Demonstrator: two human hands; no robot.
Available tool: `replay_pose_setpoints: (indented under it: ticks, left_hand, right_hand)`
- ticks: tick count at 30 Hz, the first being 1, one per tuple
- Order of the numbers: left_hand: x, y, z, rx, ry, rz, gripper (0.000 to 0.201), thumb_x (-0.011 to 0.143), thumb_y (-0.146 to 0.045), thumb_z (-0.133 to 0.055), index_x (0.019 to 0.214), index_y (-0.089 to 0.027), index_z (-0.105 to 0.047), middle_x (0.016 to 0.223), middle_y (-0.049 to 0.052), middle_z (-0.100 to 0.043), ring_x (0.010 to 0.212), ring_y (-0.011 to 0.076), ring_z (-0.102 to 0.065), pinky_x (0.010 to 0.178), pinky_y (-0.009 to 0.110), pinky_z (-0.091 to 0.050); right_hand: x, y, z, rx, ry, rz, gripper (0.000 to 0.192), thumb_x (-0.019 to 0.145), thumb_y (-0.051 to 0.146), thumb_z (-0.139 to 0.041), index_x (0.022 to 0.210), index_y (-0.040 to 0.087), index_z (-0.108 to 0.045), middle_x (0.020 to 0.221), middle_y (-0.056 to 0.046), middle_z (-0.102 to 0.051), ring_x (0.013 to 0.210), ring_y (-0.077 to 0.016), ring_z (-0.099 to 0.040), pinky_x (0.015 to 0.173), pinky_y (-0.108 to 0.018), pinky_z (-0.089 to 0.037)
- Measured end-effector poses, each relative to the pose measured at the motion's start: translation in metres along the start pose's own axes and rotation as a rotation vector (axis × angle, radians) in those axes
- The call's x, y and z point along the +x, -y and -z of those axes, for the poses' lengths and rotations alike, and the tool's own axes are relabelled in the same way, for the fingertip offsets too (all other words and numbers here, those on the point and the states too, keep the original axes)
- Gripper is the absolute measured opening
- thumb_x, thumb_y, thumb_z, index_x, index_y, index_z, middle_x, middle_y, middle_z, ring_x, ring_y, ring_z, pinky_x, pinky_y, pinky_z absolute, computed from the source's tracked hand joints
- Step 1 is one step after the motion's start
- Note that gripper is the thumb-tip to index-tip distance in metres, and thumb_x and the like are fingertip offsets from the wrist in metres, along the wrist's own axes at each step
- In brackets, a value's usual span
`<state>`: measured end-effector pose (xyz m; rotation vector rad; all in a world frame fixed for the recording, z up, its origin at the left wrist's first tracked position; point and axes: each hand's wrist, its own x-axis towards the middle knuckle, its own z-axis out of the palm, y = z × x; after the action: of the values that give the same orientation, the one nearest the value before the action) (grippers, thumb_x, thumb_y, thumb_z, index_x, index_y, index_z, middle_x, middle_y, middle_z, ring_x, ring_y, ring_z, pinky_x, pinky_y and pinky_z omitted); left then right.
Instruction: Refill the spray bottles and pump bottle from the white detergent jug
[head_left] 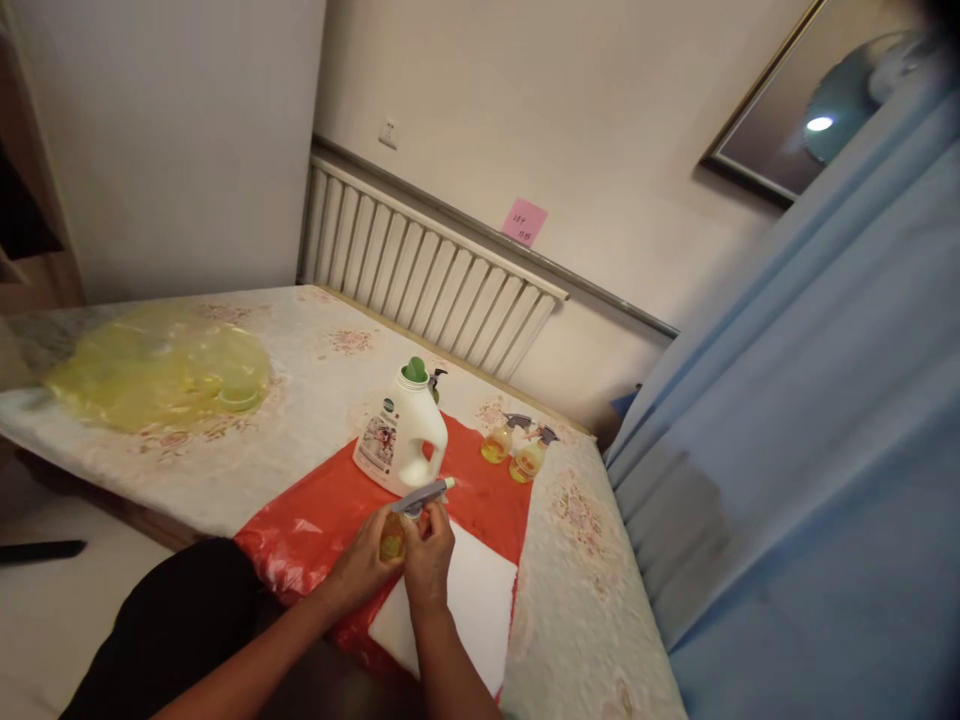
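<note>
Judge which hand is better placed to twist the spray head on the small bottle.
The right hand, probably: its fingers sit at the neck just under the grey spray head, while the left hand wraps the yellow spray bottle body and steadies it over the red sheet.

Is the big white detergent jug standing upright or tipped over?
Upright. The white jug stands on its base on the red sheet, green cap on top, behind both hands holding a small spray bottle.

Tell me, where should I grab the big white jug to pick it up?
Grab the white jug by the handle loop on its right side, reaching from the right. It stands upright and the gap there lets fingers curl through. The body is too wide for one hand.
</note>
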<state>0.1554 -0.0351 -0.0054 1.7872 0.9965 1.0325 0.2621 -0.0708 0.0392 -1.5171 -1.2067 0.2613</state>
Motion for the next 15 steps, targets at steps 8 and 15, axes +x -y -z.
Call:
replay_pose_setpoints:
  ticks: [8,15]
  left_hand:
    - [0.009,0.001,0.008,-0.017,0.108,0.082,0.062,0.070,-0.033,-0.074,0.125,-0.022,-0.047,0.119,0.014,-0.067,0.113,0.0325,-0.066,0.099,0.048,-0.051]
    - [0.016,0.001,0.013,0.035,0.125,0.108,0.065,0.066,-0.032,-0.073,0.125,-0.021,-0.048,0.121,0.014,-0.070,0.113,0.0339,-0.068,0.098,0.046,-0.054]
  right_hand:
    - [-0.013,-0.046,0.047,-0.128,0.033,0.049,0.039,0.076,0.010,-0.054,0.112,0.017,-0.067,0.093,-0.004,-0.070,0.058,-0.0145,-0.056,0.060,-0.026,-0.050]
    - [-0.024,-0.105,0.101,-0.356,0.036,0.205,0.031,0.076,0.006,-0.050,0.097,0.021,-0.068,0.086,-0.004,-0.068,0.076,-0.0204,-0.065,0.070,-0.030,-0.051]
